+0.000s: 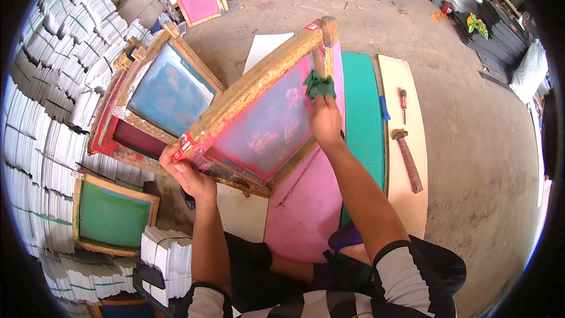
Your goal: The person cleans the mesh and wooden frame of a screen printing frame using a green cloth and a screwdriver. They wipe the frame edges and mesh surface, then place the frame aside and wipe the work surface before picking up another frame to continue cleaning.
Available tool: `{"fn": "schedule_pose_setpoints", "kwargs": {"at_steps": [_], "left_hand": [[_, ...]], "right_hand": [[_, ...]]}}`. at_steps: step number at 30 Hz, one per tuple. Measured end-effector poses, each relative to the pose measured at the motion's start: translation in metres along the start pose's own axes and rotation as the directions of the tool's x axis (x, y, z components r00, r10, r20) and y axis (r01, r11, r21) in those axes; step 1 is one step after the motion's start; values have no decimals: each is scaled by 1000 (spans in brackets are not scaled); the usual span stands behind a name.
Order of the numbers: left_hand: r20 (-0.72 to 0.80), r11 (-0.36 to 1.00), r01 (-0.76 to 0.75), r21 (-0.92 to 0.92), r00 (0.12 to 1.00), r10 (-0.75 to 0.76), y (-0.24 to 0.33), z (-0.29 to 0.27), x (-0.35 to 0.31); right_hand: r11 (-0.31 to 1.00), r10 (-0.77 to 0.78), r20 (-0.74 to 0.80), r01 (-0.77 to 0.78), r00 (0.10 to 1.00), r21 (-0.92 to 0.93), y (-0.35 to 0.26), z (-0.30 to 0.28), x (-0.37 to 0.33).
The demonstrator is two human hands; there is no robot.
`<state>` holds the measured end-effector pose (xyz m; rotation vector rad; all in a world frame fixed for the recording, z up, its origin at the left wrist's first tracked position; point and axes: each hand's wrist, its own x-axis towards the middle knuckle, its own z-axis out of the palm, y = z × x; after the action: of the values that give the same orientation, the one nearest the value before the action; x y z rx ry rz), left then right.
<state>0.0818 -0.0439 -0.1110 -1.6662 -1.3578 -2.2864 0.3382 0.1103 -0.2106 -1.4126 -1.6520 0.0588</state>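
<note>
A wooden-framed screen with a pinkish, translucent mesh is held tilted above the pink board. The left hand grips its near left corner (beside a red label), while the right hand pinches a green cloth against the frame's right side. Rightward, a hammer and a screwdriver lie on a cream board; leftward stand a blue-meshed screen and white bundles.

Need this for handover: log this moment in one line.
left hand: grips wood-framed screen | right hand: holds green cloth at screen | cream board: hammer, screwdriver
</note>
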Motion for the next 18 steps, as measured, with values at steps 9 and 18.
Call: {"fn": "schedule_pose_setpoints", "kwargs": {"at_steps": [9,18], "left_hand": [[-15,1000,7,-24,1000,-7,5,-4,-2],[-34,1000,11,-21,999,-11,1,-2,0]], "right_hand": [[976,-129,-221,164,967,147,-36,-8,31],[984,-65,-35,70,997,163,21,8,-51]]}}
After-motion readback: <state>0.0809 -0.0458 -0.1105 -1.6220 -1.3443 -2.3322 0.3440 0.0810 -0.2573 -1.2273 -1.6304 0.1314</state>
